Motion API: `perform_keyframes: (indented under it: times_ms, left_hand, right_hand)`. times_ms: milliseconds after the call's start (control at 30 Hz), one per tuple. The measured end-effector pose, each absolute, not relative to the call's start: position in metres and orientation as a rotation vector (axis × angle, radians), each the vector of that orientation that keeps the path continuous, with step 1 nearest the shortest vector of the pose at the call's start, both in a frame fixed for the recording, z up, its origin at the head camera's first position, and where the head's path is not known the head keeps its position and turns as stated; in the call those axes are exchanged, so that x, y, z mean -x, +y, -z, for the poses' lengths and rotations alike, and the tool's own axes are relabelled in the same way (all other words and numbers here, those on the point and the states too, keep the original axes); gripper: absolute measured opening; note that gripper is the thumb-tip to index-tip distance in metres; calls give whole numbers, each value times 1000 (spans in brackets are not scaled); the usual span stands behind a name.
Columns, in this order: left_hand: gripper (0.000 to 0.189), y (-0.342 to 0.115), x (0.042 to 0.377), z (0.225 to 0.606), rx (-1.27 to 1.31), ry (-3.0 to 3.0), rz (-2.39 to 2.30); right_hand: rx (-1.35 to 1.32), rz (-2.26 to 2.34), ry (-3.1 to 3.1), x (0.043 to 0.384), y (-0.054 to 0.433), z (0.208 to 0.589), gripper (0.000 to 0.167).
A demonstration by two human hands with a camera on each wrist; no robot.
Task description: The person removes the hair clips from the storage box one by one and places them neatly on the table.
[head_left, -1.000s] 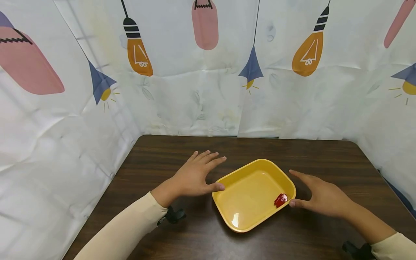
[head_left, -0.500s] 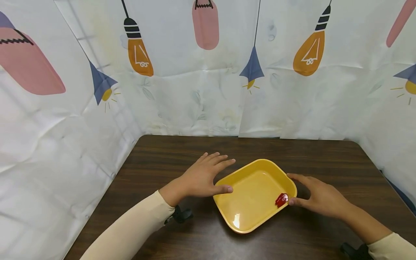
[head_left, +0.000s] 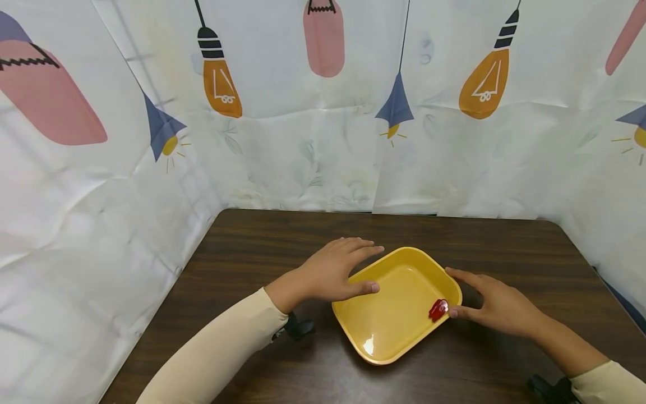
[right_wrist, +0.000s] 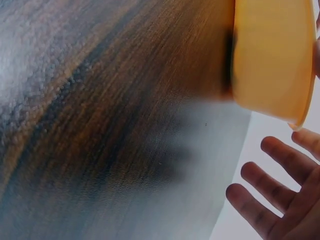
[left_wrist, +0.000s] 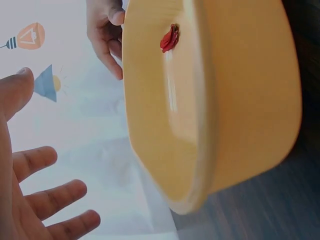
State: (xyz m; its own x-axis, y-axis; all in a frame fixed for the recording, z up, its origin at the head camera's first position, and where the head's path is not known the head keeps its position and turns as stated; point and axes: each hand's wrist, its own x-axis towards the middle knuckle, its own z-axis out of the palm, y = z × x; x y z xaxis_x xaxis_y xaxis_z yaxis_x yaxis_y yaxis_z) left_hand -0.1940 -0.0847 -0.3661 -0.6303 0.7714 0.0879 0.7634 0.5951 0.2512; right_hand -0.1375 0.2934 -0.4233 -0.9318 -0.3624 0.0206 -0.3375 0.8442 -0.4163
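Note:
A yellow rectangular tray (head_left: 388, 320) with raised walls sits at an angle on the dark table. Inside, by its right wall, lies a small shiny red object (head_left: 438, 310) with a crumpled look; its kind does not show. My left hand (head_left: 330, 272) hovers over the tray's upper left side, fingers spread and thumb above the inside. At the right corner, my right hand (head_left: 504, 306) has its thumb and index fingertips right at the rim. The right wrist view shows the other fingers (right_wrist: 267, 192) of that hand extended, away from the tray wall (right_wrist: 272, 55).
Dark wood-grain table (head_left: 272, 230) surrounds the tray. White cloth (head_left: 303, 157) printed with lamps and bulbs hangs behind and to the left. A black wrist-camera mount (head_left: 300, 328) sits below the left wrist, another (head_left: 552, 388) below the right.
My left hand has moved rightward, from the tray's left edge to over it. My right fingertips have come slightly closer to the rim. The red object stays by the right wall.

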Motion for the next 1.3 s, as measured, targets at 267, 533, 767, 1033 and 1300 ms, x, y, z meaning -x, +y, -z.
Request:
perform_keyframes:
  times_ms: [267, 533, 767, 1033, 1300]
  left_hand:
    - [71, -68, 199, 365, -1398, 2714, -438]
    - [68, -50, 206, 366, -1427, 2654, -457]
    - [67, -37, 209, 367, -1434, 2615, -484]
    - [64, -22, 212, 372, -1438, 2583, -472]
    - [62, -9, 215, 379, -1428, 2541, -462]
  right_hand:
    - [586, 696, 2930, 138, 296, 426, 85]
    - [607, 708, 2915, 141, 299, 428, 85]
    - [630, 727, 2906, 142, 299, 430, 83]
    - [640, 741, 2899, 141, 299, 430, 82]
    - [631, 747, 2890, 140, 298, 429, 82]
